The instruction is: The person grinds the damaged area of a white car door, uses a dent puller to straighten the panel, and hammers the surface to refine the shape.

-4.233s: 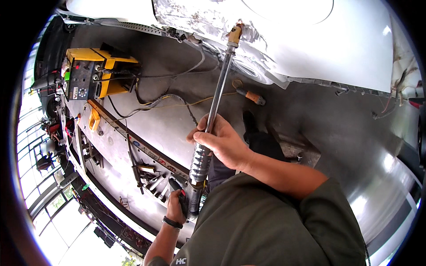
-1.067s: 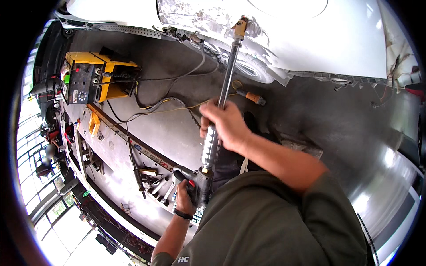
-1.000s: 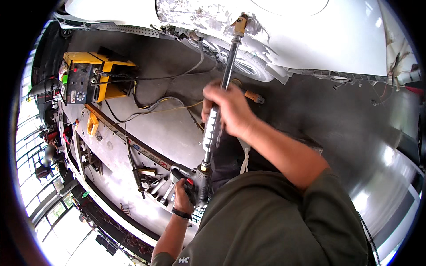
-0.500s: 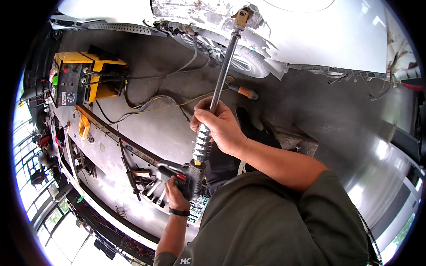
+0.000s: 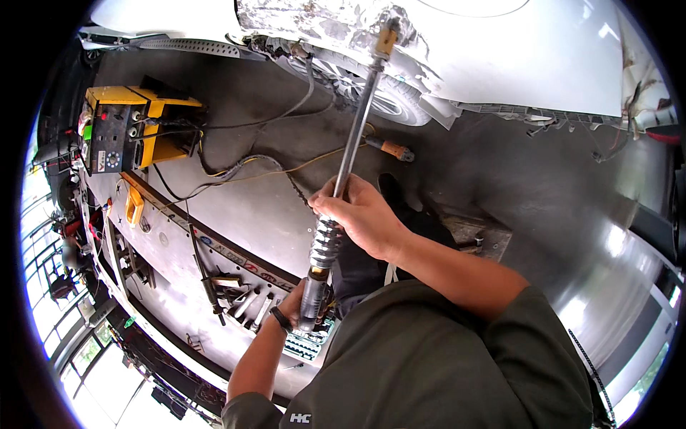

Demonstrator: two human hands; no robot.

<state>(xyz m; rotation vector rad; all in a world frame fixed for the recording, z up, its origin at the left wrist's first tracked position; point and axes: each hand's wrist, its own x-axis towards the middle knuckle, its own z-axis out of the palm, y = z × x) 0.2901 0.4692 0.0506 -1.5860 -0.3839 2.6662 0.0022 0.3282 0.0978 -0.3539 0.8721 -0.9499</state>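
A long slide-hammer dent puller (image 5: 357, 132) runs from my body up to a white car panel (image 5: 522, 64). My right hand (image 5: 368, 218) is closed around its chrome shaft, at the top of the ribbed metal weight (image 5: 326, 242). Lower down, my left hand (image 5: 291, 303), with a dark wristband, grips the dark handle end (image 5: 312, 304); most of its fingers are hidden behind it. The brass-coloured tip (image 5: 386, 43) is blurred over a rough, bare patch (image 5: 307, 16) of the panel. Whether it touches the metal I cannot tell.
A yellow welding machine (image 5: 111, 136) stands at the left, with cables (image 5: 243, 166) trailing over the floor. An orange power tool (image 5: 391, 149) lies near the car wheel (image 5: 400, 100). Several hand tools (image 5: 250, 304) and a green socket set (image 5: 306, 347) lie beside my left arm.
The puller's handle has turned, so its grip and red part no longer show. My left hand has shifted round behind it. The tip has dropped slightly toward me.
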